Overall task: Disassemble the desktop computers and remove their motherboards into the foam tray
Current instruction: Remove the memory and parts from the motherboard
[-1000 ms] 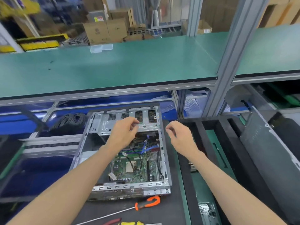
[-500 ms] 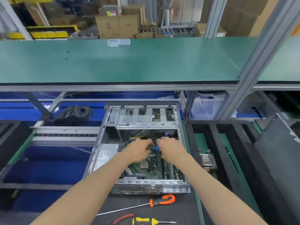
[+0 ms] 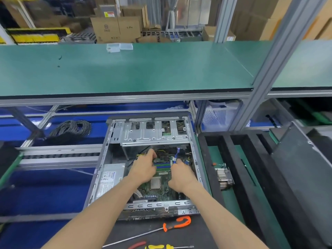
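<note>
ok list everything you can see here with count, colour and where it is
computer case: 1, grey metal, open, centre
motherboard: 1, green, inside case
power supply: 1, silver, case left side
foam tray: 1, black, right of case
heatsink: 1, silver, in foam tray
cable coil: 1, black, left on blue surface
screwdriver: 1, orange handle, front of case
yellow tool: 1, bottom edge
upper shelf: 1, green, above
cardboard boxes: several, brown, background
left hand: 1, inside case by yellow wires
right hand: 1, inside case by blue cable

A green-topped shelf on aluminium posts fronts stacked cardboard boxes.
</note>
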Action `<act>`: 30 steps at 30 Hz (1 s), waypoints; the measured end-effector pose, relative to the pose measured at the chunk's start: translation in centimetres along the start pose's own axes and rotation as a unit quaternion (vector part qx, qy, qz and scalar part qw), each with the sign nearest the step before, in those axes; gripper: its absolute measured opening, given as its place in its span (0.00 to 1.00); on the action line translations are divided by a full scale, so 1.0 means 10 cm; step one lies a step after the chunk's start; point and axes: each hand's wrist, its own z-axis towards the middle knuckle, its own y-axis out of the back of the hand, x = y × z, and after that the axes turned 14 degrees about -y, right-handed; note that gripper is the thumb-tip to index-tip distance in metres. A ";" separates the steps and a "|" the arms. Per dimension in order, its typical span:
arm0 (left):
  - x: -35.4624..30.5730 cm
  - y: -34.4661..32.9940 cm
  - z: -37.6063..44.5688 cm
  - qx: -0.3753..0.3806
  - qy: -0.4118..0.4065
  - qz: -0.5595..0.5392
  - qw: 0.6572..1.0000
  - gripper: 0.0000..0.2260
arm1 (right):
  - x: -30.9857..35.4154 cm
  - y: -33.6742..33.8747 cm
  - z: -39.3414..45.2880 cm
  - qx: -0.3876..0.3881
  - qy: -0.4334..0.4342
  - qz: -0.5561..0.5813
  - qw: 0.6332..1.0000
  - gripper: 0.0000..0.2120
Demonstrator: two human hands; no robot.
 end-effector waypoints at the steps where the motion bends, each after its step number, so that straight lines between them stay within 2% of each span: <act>1: 0.01 0.00 0.00 0.007 0.011 0.016 1.000 0.20 | 0.00 0.01 -0.01 0.001 -0.003 0.011 1.000 0.11; 3: 0.00 -0.03 0.02 0.029 0.009 0.055 0.998 0.26 | 0.00 0.03 -0.04 0.007 -0.014 0.037 0.999 0.09; 5: -0.06 -0.08 0.04 0.060 -0.037 0.096 0.993 0.32 | 0.00 0.03 -0.06 0.009 -0.018 0.051 0.998 0.08; 8: -0.21 -0.16 0.10 0.092 -0.090 0.041 0.991 0.38 | -0.01 0.00 -0.11 0.003 -0.005 0.085 0.996 0.09; 11: -0.36 -0.19 0.19 0.067 -0.094 -0.122 0.986 0.31 | -0.03 0.00 -0.13 -0.005 0.002 0.128 0.992 0.08; 14: -0.42 -0.14 0.22 0.043 -0.018 -0.312 0.949 0.24 | -0.05 0.02 -0.14 -0.006 0.026 0.197 0.980 0.02; 15: -0.39 -0.11 0.22 0.043 0.006 -0.346 0.937 0.22 | -0.04 0.03 -0.15 -0.007 0.033 0.225 0.974 0.04; 19: -0.29 -0.09 0.15 0.045 0.025 -0.425 0.904 0.12 | -0.04 0.03 -0.17 -0.026 0.078 0.318 0.945 0.08; 22: -0.32 -0.13 0.13 0.047 0.061 -0.494 0.866 0.14 | -0.05 0.02 -0.19 -0.025 0.121 0.356 0.926 0.10; 27: -0.27 -0.05 0.17 0.050 0.095 -0.553 0.826 0.09 | -0.03 -0.02 -0.19 -0.036 0.237 0.277 0.930 0.15; 28: -0.28 -0.04 0.18 0.051 0.103 -0.552 0.826 0.10 | -0.02 -0.02 -0.19 -0.031 0.249 0.256 0.934 0.15; 30: -0.33 -0.01 0.20 0.046 0.112 -0.512 0.850 0.12 | 0.01 -0.03 -0.17 -0.021 0.266 0.211 0.940 0.14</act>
